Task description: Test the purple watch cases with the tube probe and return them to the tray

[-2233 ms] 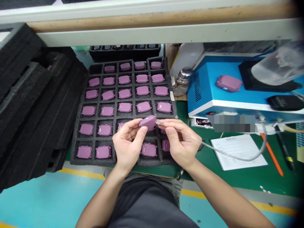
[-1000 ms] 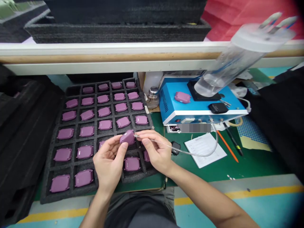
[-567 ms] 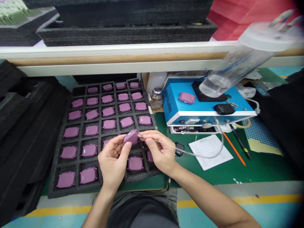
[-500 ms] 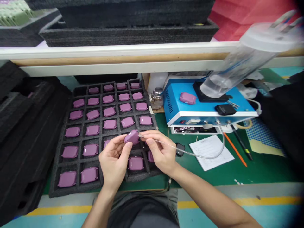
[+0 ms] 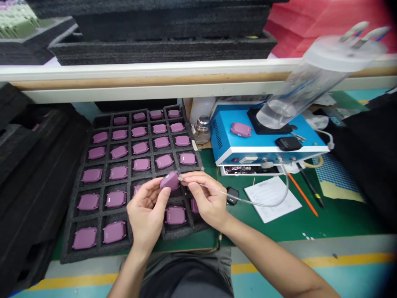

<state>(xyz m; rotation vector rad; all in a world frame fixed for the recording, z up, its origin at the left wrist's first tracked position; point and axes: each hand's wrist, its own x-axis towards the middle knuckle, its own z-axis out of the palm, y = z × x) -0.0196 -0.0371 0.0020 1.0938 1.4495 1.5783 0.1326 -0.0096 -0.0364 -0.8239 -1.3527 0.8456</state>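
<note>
Probably light and stiff, the purple case [image 5: 169,181] sits gripped in the left hand [image 5: 145,216], thumb and curled fingers on its edges, the best hold; the right hand [image 5: 207,197] pinches a thin tube [image 5: 248,202] just beside it.

Mauve casings [image 5: 169,181] on black foam [image 5: 99,209] (the bench box [image 5: 226,138] bright blue).

You are seated at an electronics assembly workshop's bench: green bench mat [image 5: 341,219], foam tray [image 5: 102,203] of purple plastic housings [image 5: 84,239], blue bench-top unit [image 5: 228,140], yellow-striped floor [image 5: 341,260].
</note>
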